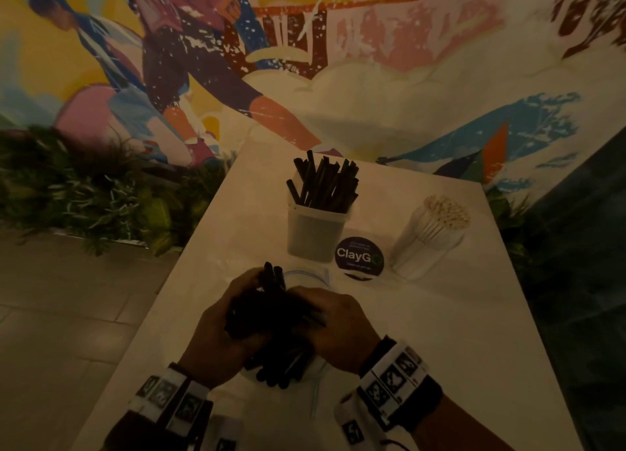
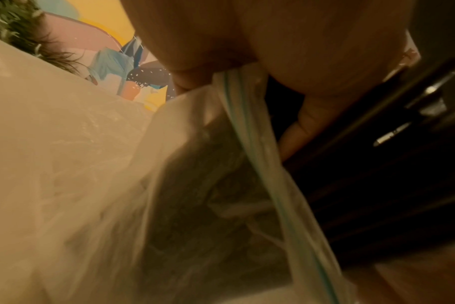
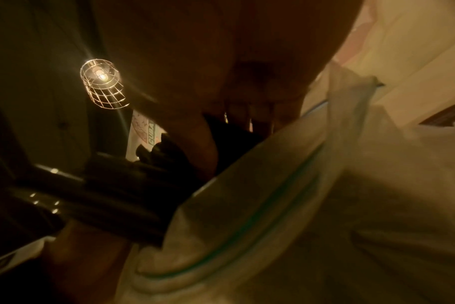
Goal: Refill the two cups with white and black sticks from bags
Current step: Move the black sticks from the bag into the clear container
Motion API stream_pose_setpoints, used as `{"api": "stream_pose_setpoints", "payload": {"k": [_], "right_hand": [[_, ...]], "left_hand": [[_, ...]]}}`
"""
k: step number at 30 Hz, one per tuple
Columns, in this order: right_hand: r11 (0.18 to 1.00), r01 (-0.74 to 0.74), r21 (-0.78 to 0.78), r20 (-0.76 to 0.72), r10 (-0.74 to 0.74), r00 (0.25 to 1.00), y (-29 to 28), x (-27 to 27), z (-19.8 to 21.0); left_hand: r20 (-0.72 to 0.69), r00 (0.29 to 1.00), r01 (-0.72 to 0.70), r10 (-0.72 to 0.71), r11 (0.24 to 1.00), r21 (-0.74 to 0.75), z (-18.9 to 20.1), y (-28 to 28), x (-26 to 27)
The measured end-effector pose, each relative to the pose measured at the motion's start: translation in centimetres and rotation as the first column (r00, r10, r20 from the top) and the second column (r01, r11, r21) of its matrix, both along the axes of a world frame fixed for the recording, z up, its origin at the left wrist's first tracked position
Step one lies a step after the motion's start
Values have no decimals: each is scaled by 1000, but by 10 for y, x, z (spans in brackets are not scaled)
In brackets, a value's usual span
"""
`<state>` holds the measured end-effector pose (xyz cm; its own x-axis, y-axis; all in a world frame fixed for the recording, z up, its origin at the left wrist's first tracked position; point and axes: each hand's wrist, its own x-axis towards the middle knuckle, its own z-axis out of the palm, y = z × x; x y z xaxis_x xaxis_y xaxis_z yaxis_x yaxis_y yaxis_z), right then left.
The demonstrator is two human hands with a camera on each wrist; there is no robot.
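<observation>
Both hands hold one bundle of black sticks point(image 1: 271, 318) low over the white table point(image 1: 440, 332), near its front edge. My left hand point(image 1: 230, 308) wraps the bundle from the left, and my right hand point(image 1: 325, 315) wraps it from the right. A clear zip bag point(image 1: 306, 276) lies under and around the bundle. In the wrist views the black sticks point(image 2: 377, 185) point(image 3: 117, 195) run beside the bag's blue-striped mouth point(image 2: 247, 133) point(image 3: 260, 205). Further back stands a cup point(image 1: 315, 237) full of black sticks. To its right is a cup of white sticks point(image 1: 430, 240).
A round dark "ClayGo" sticker point(image 1: 359, 258) lies on the table between the two cups. Green plants point(image 1: 101, 193) line the floor on the left below a painted wall. The table's left edge drops to a tiled floor point(image 1: 67, 315). A caged lamp point(image 3: 101, 86) hangs overhead.
</observation>
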<state>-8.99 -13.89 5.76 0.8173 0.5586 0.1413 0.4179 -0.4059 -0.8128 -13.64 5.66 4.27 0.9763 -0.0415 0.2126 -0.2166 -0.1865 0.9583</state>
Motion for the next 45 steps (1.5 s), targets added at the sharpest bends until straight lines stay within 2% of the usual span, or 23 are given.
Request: {"api": "stream_pose_setpoints", "payload": {"k": [3,8,13,16,22,25,29,32,36,45], "right_hand": [[999,42,-17,-4,-42,999,-3,0,-7],[994,111,-6,70,-110,991,-5,-1,-17],[973,216,78,112,-224,968,-7,-3,-16],[935,304,181,83,-323,943,-9,0,-15],[890,420,177,-10,-425,905,-11,5,-20],[887,415,204,-15,-420,907,-10,6,-20],[890,430,152,-10,-434,901,-8,4,-21],[873,465,148,-18,-468,884,-7,3,-20],[868,479,132,51,-488,871,-8,5,-25],[846,421,326,88,-471,878,-3,3,-7]], "left_hand": [[-24,999,-22,22,1000,-5,-4,4,-1],[-63,997,-56,54,998,-42,-9,8,-2],[-104,993,-66,56,994,-91,-5,3,-1],[-132,988,-93,78,989,-111,-5,2,-2],[-132,988,-98,82,987,-124,-4,3,-2],[-135,987,-107,88,984,-142,-6,4,-3],[-164,983,-119,88,974,-194,-10,5,-4],[-149,983,-127,104,980,-153,-10,6,-4],[-127,987,-116,101,986,-119,-11,7,-5],[-126,988,-105,92,989,-105,-13,9,-6]]}}
